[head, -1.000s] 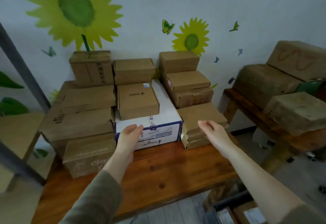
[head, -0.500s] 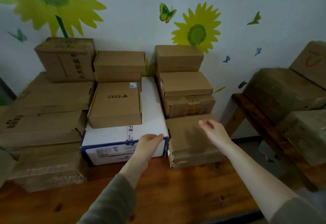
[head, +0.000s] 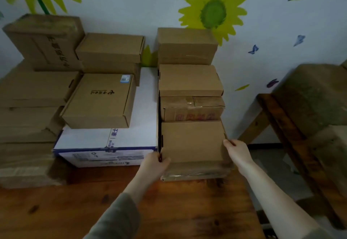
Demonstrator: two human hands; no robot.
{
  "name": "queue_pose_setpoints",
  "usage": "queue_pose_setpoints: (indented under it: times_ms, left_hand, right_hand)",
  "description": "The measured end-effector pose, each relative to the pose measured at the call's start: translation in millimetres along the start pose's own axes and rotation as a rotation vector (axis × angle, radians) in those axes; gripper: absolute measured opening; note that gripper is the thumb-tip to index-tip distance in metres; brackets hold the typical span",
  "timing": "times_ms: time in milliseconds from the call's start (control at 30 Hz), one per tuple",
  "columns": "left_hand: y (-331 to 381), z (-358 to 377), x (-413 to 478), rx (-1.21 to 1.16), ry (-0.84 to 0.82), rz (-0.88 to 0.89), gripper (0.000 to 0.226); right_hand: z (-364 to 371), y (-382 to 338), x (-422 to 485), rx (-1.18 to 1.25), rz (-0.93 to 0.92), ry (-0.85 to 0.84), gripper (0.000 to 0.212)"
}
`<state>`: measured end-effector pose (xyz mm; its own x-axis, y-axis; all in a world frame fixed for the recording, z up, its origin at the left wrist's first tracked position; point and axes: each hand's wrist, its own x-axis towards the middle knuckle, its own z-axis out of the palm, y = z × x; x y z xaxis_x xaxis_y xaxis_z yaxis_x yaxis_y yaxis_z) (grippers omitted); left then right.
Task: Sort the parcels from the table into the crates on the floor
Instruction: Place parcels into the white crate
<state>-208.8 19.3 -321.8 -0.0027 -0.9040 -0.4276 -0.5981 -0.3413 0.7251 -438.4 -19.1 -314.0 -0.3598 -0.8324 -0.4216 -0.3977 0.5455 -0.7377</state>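
Cardboard parcels are stacked along the back of a wooden table (head: 187,210). A flat brown parcel (head: 193,141) lies at the front of the right-hand stack, on top of another flat box (head: 197,173). My left hand (head: 154,165) grips its front left corner, thumb on top. My right hand (head: 237,152) holds its right edge, fingertips curled over the top. Behind it stand a taped box (head: 193,109) and two plain brown boxes (head: 189,80). No crate is in view.
A white and blue box (head: 105,144) lies left of my hands with a brown box (head: 99,99) on it. More brown boxes (head: 28,107) fill the left side. A second wooden bench (head: 277,126) with boxes stands at right, floor between.
The view has moved closer to the right-hand stack. Both hands, open in the air before, have come down onto the flat brown parcel and now hold its left corner and right edge.
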Motion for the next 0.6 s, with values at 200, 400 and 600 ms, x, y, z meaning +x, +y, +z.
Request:
queue_pose_setpoints:
  times_ms: [200, 400, 600]
  left_hand:
    - [12.8, -3.7, -8.0, 0.087, 0.003, 0.054, 0.018]
    - [30.6, -49.2, -28.1, -0.196, 0.039, 0.086, 0.028]
    - [60.0, -111.1, -36.9, -0.271, 0.121, 0.187, 0.036]
  right_hand:
    - [-16.8, -1.5, -13.2, 0.063, -0.027, 0.028, 0.034]
    - [-37.6, -18.9, -36.0, 0.162, -0.123, 0.046, 0.023]
    - [-33.5, -70.3, -41.5, 0.357, -0.301, -0.012, 0.029]
